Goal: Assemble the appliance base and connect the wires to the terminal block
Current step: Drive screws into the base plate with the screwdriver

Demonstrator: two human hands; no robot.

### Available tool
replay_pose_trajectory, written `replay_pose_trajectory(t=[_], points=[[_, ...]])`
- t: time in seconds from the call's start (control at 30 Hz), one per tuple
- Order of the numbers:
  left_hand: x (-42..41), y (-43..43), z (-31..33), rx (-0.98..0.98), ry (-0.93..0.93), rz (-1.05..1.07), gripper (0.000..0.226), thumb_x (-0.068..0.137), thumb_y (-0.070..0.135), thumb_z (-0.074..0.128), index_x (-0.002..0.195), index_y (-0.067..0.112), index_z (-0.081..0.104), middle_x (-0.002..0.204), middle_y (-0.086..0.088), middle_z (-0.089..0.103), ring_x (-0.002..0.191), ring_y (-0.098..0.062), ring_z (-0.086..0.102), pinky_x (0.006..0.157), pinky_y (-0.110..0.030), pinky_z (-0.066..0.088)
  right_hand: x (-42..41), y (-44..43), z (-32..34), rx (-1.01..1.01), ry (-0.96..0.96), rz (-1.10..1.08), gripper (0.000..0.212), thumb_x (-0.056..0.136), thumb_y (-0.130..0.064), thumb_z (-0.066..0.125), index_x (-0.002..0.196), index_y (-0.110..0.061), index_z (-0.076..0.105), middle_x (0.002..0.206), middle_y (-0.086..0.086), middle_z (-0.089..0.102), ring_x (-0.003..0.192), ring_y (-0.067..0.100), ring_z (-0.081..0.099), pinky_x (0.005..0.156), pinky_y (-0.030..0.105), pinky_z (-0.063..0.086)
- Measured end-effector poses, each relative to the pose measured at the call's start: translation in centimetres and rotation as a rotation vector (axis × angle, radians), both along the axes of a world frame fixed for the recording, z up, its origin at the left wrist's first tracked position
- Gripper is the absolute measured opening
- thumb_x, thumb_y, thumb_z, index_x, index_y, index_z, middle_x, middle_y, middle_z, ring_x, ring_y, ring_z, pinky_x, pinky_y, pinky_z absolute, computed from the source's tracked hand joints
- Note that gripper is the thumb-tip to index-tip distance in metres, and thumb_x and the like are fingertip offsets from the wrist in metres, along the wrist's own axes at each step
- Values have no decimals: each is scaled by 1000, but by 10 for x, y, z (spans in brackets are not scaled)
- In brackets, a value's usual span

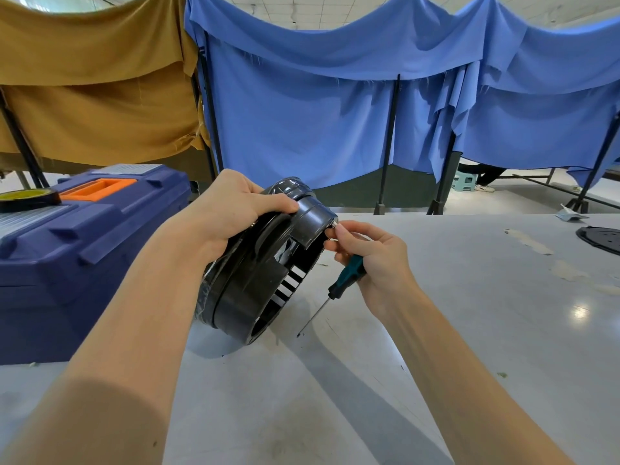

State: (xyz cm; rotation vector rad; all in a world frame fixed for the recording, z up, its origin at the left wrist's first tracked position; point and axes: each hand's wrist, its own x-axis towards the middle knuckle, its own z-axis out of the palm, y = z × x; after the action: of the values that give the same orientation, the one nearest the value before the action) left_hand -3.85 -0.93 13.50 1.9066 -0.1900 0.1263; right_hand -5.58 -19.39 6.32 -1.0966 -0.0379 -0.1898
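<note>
Both hands hold unlabelled things: left hand (231, 209) appliance base (261, 263), right hand (372, 260) screwdriver (339, 283).

Base (241, 297) black, glossy, white-striped where slots show. Screwdriver (349, 276) handle teal and black, shaft dark. Toolbox (84, 263) navy, orange handle (97, 188). Tape roll (23, 196) black-yellow. Desk (469, 330) pale grey. Curtains: blue (335, 112), mustard (94, 95).

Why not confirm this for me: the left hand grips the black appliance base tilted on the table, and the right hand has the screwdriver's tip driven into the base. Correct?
Not quite. The head view shows the screwdriver tucked in the right hand with its tip pointing down toward the table, away from the black appliance base. The left hand does grip the tilted base.
</note>
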Motion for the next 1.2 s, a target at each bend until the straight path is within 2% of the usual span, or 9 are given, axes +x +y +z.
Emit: replay_pose_trajectory(t=[0.23, 0.6, 0.8, 1.0, 1.2], points=[[-2, -3, 1, -1, 11, -17, 24, 75, 19, 81, 62, 1, 72, 62, -15, 71, 50, -18, 67, 47, -23, 55, 0, 1, 0, -8, -5, -15, 6, 84, 2, 69, 90, 3, 69, 71, 12, 72, 57, 17, 67, 44, 20, 43], [-3, -4, 2, 31, 26, -31, 24, 75, 23, 81, 64, 3, 74, 63, -13, 72, 51, -18, 68, 47, -23, 54, 1, 4, -2, -81, -30, -83, 6, 85, 5, 68, 84, -1, 67, 69, 8, 72, 53, 15, 65, 44, 22, 37], [-5, -7, 3, 41, 38, -25, 23, 75, 21, 81, 65, 2, 74, 66, -15, 72, 52, -20, 68, 50, -26, 57, 1, 4, -4, -50, -21, -94, 6, 84, 6, 67, 83, 0, 68, 65, 6, 71, 51, 13, 63, 44, 21, 39], [-7, -7, 6, 81, 45, -26, 21, 74, 23, 81, 64, 6, 75, 65, -13, 72, 53, -19, 68, 52, -26, 57, 3, 10, -8, -236, -180, -305, 20, 79, 10, 70, 70, -7, 66, 63, 2, 70, 50, 15, 64, 46, 15, 40], [-8, -8, 6, 97, 49, -33, 20, 75, 22, 81, 60, 10, 76, 64, -11, 72, 53, -17, 69, 52, -26, 55, 6, 1, -7, -291, -162, -293, 20, 74, 9, 74, 67, -7, 67, 56, 0, 67, 48, 16, 65, 42, 17, 38]])
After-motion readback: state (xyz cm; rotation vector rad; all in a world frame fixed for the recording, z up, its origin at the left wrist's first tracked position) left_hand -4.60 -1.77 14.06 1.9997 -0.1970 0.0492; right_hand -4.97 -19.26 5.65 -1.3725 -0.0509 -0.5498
